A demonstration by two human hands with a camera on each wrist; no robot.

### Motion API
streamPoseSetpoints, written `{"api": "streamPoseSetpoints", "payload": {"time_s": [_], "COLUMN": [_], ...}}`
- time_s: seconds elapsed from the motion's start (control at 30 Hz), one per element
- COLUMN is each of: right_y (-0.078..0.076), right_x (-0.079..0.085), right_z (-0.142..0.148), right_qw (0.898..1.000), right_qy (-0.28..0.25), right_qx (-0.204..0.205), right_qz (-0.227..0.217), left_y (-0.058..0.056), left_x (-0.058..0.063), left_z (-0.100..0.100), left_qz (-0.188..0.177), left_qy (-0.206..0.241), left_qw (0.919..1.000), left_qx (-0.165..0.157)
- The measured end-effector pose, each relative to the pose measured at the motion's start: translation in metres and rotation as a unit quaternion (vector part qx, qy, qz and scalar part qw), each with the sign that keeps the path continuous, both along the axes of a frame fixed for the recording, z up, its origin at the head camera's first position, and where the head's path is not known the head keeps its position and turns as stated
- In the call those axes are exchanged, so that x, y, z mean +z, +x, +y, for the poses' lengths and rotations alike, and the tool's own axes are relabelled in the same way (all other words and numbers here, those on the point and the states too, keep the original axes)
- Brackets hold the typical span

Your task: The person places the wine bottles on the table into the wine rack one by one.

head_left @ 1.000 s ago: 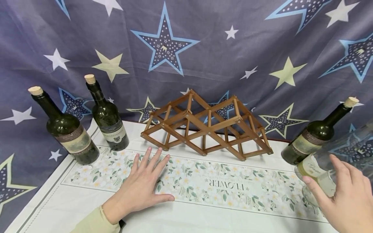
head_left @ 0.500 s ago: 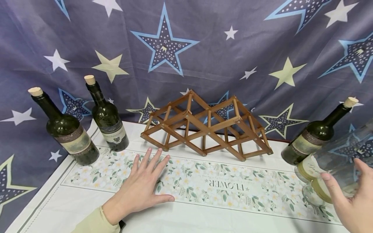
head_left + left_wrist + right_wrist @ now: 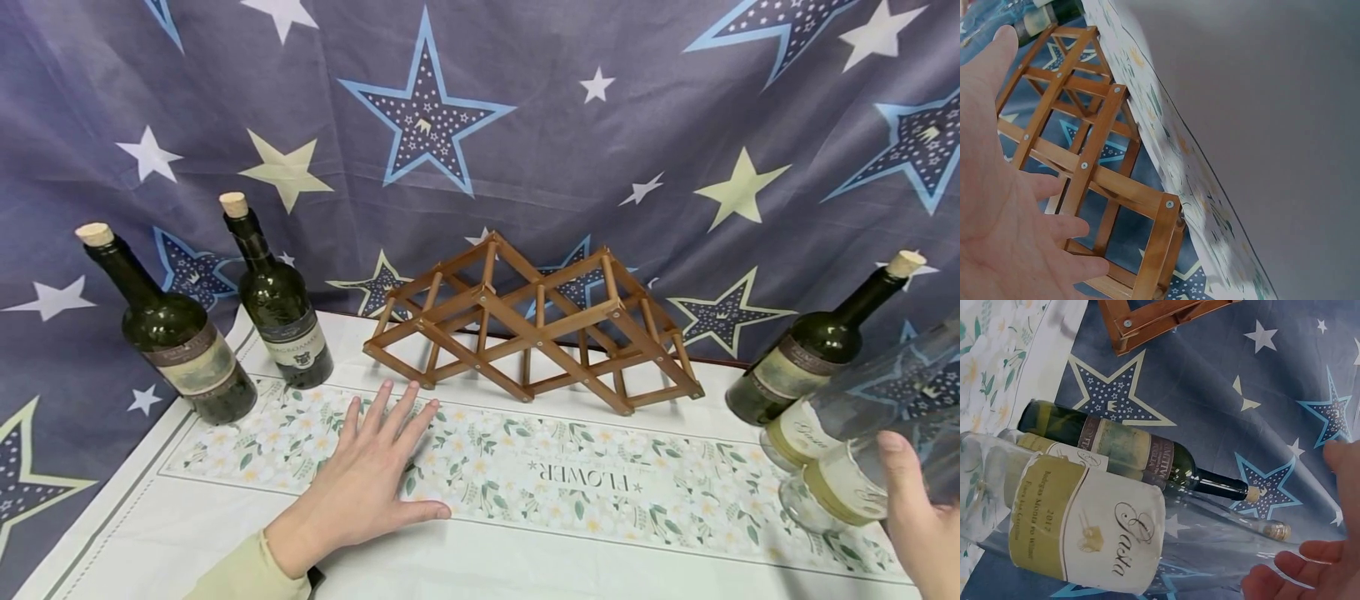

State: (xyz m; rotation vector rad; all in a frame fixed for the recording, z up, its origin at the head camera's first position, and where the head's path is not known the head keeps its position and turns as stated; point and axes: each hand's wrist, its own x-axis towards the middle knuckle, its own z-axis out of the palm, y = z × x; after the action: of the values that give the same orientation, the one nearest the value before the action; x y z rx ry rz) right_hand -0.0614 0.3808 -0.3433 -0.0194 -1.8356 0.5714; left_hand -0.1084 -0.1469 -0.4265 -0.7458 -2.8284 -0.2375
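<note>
My left hand point(image 3: 360, 487) has its fingers spread over the floral printed strip, in front of the brown wooden wine rack point(image 3: 540, 337). Nothing is in it; whether it touches the cloth I cannot tell. At the right edge my right hand point(image 3: 922, 521) is beside the nearer clear glass wine bottle point(image 3: 840, 492). In the right wrist view its thumb stands apart from the curved fingers point(image 3: 1263, 584), which overlap the bottle's neck end; contact is unclear. That bottle's label point(image 3: 1097, 525) reads "Gasta". A second clear bottle point(image 3: 802, 429) stands just behind it.
A dark green corked wine bottle point(image 3: 798, 367) stands behind the clear ones. Two more dark bottles, one point(image 3: 191, 358) at far left and one point(image 3: 285, 325) beside it, stand upright. A star-patterned curtain point(image 3: 525, 150) hangs behind the white tablecloth point(image 3: 480, 567).
My right hand has drawn right and toward me along the nearer clear bottle, uncovering more of its label. The left hand, rack and bottles keep their places.
</note>
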Motion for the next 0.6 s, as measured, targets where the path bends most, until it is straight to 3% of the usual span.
{"api": "streamPoseSetpoints", "payload": {"time_s": [0.23, 0.43, 0.6], "right_y": [-0.001, -0.006, -0.012], "right_x": [-0.002, -0.005, -0.005], "right_z": [0.014, 0.029, 0.032], "right_qw": [0.999, 0.994, 0.989], "right_qy": [0.015, -0.003, -0.008], "right_qx": [-0.032, -0.026, -0.044], "right_qz": [-0.027, -0.107, -0.143], "left_y": [0.000, 0.000, 0.000], "left_x": [0.000, -0.001, -0.001], "left_z": [0.000, 0.000, 0.000], "left_qz": [0.001, 0.006, -0.002], "left_qy": [0.004, 0.001, 0.006], "left_qw": [1.0000, 1.0000, 1.0000], "left_qx": [0.000, 0.000, -0.001]}}
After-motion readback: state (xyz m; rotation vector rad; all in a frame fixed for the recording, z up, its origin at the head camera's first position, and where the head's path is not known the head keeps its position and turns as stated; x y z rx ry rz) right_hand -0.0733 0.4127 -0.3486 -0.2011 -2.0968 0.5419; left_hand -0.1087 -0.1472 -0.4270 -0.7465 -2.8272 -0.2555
